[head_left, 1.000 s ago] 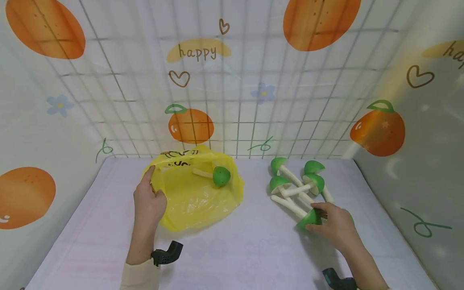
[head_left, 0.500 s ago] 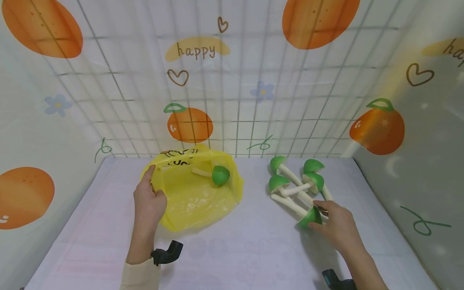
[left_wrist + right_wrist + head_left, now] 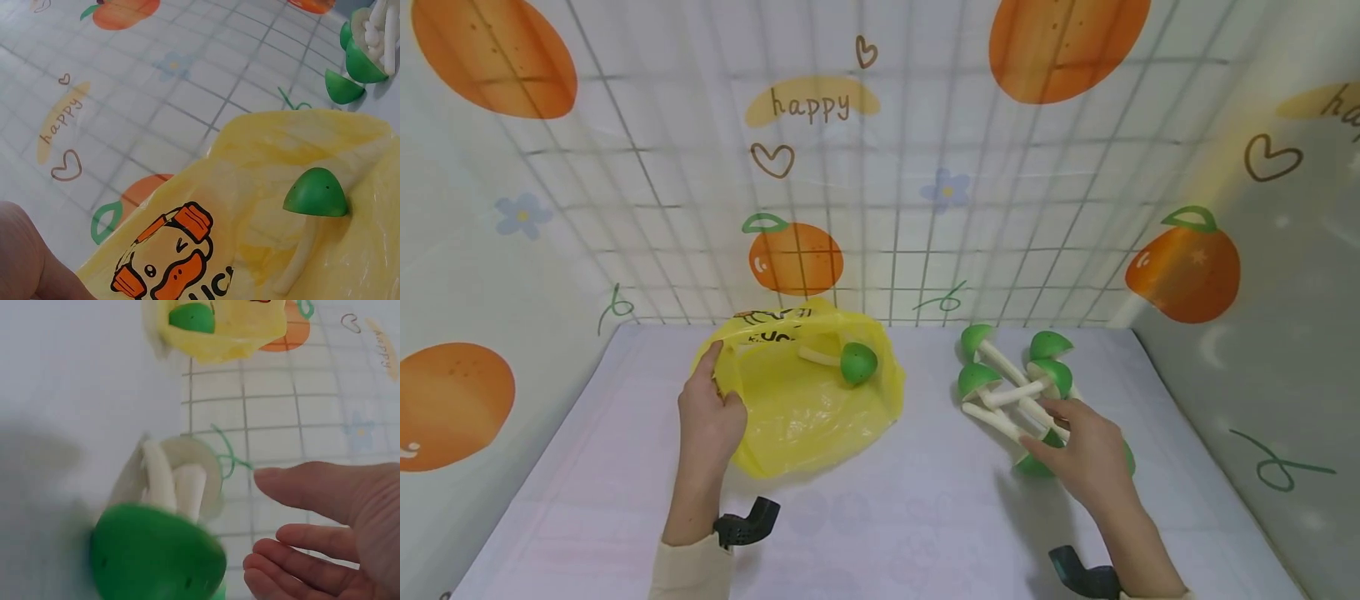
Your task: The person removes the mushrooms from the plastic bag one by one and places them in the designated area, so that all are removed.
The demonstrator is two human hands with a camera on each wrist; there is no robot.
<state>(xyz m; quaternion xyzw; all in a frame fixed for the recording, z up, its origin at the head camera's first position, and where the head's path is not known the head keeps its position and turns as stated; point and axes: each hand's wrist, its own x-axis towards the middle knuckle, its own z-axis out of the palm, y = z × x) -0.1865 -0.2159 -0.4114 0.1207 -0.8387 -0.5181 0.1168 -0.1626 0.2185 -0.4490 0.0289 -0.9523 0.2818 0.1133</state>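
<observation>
A yellow plastic bag (image 3: 790,421) lies with its mouth facing me, and my left hand (image 3: 711,421) grips its left rim. One toy mushroom (image 3: 858,364) with a green cap and white stem lies inside the bag. To the right, several similar mushrooms (image 3: 977,381) are heaped together. Over the near part of that heap is my right hand (image 3: 1093,454), partly covering the nearest mushroom (image 3: 1033,467). In the right wrist view the thumb (image 3: 306,487) and fingers stand apart with nothing between them, beside a large green cap (image 3: 156,553).
A pale cloth covers the table (image 3: 880,533). Behind it stands a white wire grid (image 3: 917,287) under a translucent sheet printed with oranges and "happy". Side sheets border the table on the left and right. Each wrist wears a black camera mount (image 3: 747,522).
My right hand has shifted slightly up and left, away from the nearest mushroom's cap toward the stems. My left hand keeps its place on the bag.
</observation>
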